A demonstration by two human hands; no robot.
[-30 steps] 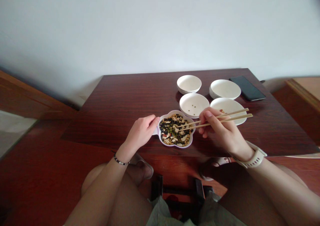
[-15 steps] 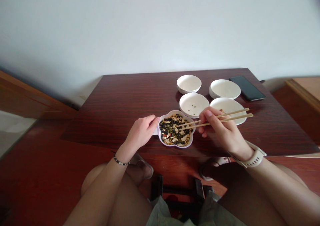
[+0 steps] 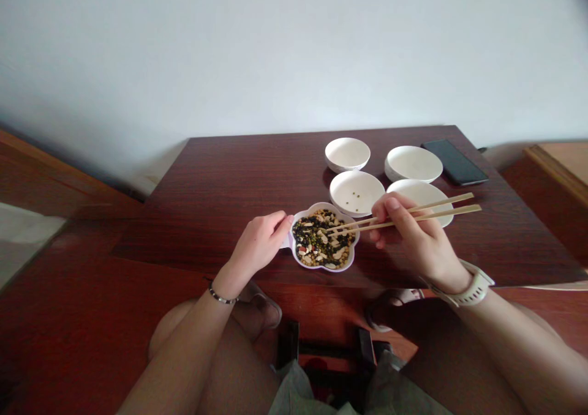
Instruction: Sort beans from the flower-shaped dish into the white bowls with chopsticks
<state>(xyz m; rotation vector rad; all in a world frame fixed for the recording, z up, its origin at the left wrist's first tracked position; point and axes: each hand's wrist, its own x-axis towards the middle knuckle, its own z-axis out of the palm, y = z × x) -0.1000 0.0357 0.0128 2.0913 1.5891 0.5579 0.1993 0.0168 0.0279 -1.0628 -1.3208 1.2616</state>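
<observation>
Chopsticks [image 3: 448, 213] in right grip [image 3: 416, 234], perhaps touching beans [image 3: 325, 241]

The table [image 3: 257, 170] shows smooth, slightly glossy wood grain; on it the bowls [image 3: 348, 153] look smooth, perhaps ceramic; above it the chopsticks [image 3: 454, 212] are matt wood.

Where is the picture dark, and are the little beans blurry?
In the head view, the pale smooth wall is bright, the red floor dim at lower left; head view again, small black and green beans in the white flower-shaped dish look slightly soft.
</observation>
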